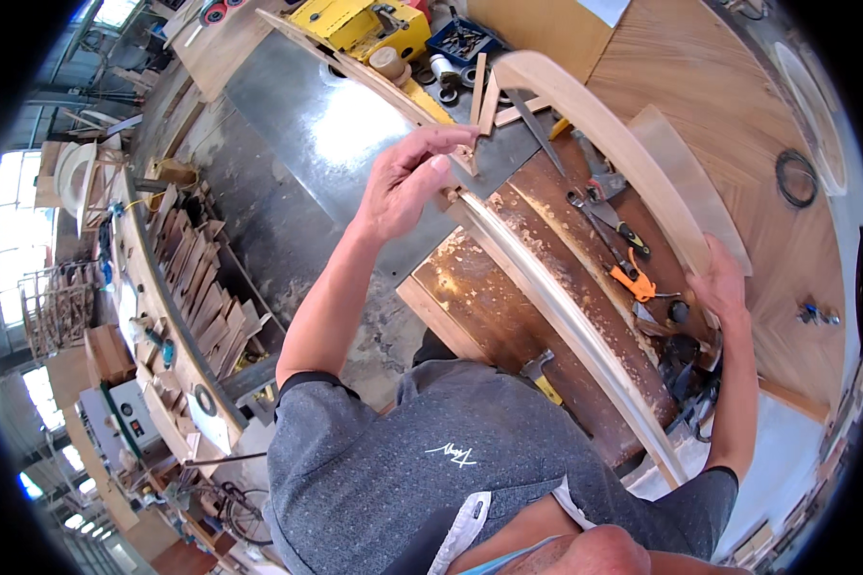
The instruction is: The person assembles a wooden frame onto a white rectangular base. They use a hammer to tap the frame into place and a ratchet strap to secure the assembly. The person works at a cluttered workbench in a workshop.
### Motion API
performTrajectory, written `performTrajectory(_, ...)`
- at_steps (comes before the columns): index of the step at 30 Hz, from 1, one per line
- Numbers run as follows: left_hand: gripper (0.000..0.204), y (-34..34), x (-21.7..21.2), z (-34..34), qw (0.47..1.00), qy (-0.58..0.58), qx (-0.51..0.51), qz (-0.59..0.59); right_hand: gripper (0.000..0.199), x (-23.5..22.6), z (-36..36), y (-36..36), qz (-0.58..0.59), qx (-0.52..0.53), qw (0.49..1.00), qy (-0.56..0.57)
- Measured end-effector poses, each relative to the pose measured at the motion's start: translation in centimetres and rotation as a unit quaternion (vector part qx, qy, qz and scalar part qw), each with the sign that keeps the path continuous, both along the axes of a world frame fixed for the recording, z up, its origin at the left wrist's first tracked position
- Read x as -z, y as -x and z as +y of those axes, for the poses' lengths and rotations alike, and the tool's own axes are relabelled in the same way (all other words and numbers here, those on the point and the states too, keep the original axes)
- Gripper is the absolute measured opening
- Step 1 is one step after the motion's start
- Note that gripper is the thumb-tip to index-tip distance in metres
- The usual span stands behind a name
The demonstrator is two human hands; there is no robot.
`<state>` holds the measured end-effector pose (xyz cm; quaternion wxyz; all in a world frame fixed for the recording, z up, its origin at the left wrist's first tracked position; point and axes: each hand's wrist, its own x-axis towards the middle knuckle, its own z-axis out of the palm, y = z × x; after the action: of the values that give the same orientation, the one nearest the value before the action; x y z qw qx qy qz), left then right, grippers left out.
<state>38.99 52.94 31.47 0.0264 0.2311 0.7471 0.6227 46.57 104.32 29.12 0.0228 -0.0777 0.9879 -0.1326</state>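
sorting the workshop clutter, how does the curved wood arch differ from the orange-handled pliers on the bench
The curved wood arch is long, pale bare wood, gripped by the right hand at one end. The orange-handled pliers are short, metal with bright grips, and lie untouched on the brown bench. Both sit over that bench.

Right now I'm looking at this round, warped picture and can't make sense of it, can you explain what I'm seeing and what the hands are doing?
It is one picture from a wide fisheye camera worn on a person's head, looking down, so straight edges bend. The left hand pinches the near end of a curved wooden strip lying on a stained workbench. The right hand grips a wider curved wooden piece arching over the bench. Pliers and other hand tools lie between the two pieces, and a hammer lies near the person's body.
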Motion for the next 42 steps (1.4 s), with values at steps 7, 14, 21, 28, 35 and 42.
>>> performTrajectory(7, 0.057, 0.4, 1.0, -0.6, 0.993, -0.098, -0.035, 0.056, 0.071, -15.7, -3.5, -8.8, 0.042, 0.026, 0.999, -0.017)
performTrajectory(14, 0.05, 0.5, 0.0, 1.9, 0.996, -0.058, -0.021, 0.065, 0.059, -20.5, -5.0, -20.0, 0.104, 0.068, 0.988, -0.087)
performTrajectory(21, 0.059, 4.0, 7.0, -6.5, 0.985, -0.102, -0.137, -0.04, 0.058, -18.1, -9.3, -21.2, 0.202, 0.008, 0.967, -0.153)
performTrajectory(28, 0.059, 1.1, 1.4, -1.9, 0.996, -0.008, -0.075, 0.044, 0.055, -15.4, -11.4, -25.7, 0.203, 0.101, 0.968, -0.106)
performTrajectory(35, 0.064, 0.9, 0.5, -0.6, 0.998, 0.038, 0.01, 0.051, 0.054, -14.6, -10.9, -27.4, 0.205, 0.127, 0.962, -0.13)
performTrajectory(42, 0.044, 5.6, 3.6, -3.9, 0.993, 0.102, -0.066, -0.009, 0.056, -14.9, -11.6, -25.6, 0.27, 0.101, 0.947, -0.139)
